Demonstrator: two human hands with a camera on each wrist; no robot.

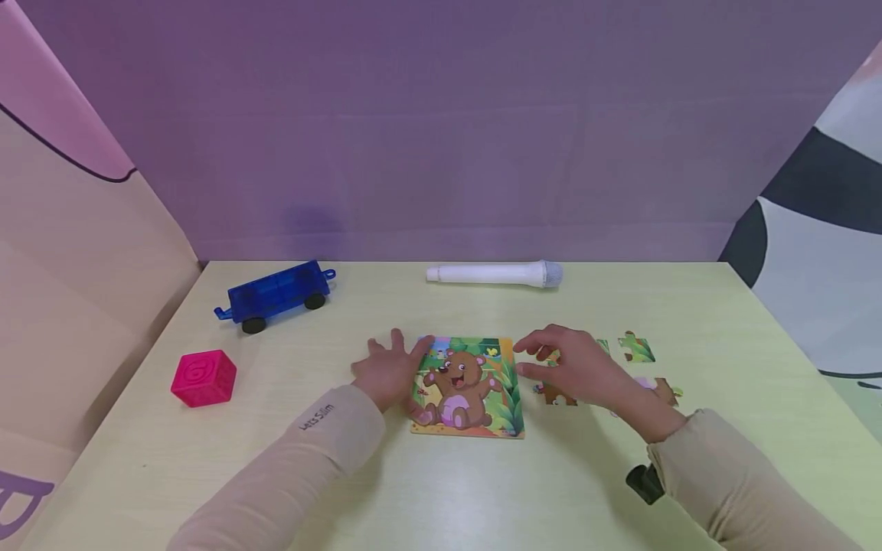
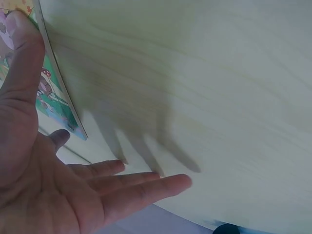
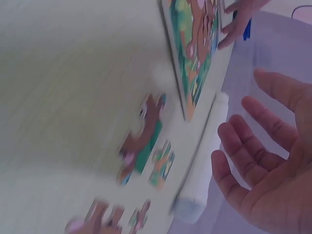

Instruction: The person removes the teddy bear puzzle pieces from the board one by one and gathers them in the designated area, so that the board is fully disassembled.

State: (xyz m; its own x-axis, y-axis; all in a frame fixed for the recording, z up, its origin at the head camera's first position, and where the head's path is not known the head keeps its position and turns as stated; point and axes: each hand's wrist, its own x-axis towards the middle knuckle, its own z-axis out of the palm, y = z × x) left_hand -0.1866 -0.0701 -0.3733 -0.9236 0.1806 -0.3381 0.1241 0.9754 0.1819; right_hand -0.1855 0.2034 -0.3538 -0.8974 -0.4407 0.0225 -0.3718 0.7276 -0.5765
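Note:
A square picture board (image 1: 460, 390) with a cartoon bear lies flat in front of the person. The left hand (image 1: 389, 375) is at its left side with fingers spread; in the left wrist view its thumb (image 2: 24, 36) lies over the board's face. Just off the right edge, the right hand (image 1: 575, 367) hovers with fingers loosely bent and nothing between them, as the right wrist view shows. Several jigsaw pieces lie on the table beneath and beyond that hand, among them a green-and-brown piece (image 1: 636, 347) and a brown bear piece (image 3: 142, 139). The right forearm partly hides some.
Along the back edge of the table (image 1: 386, 490) lies a white toy microphone (image 1: 489, 274). At the back left stands a blue toy wagon (image 1: 279, 295) with black wheels, and a red cube (image 1: 204, 378) sits nearer on that side. A purple wall panel (image 1: 455, 153) rises behind.

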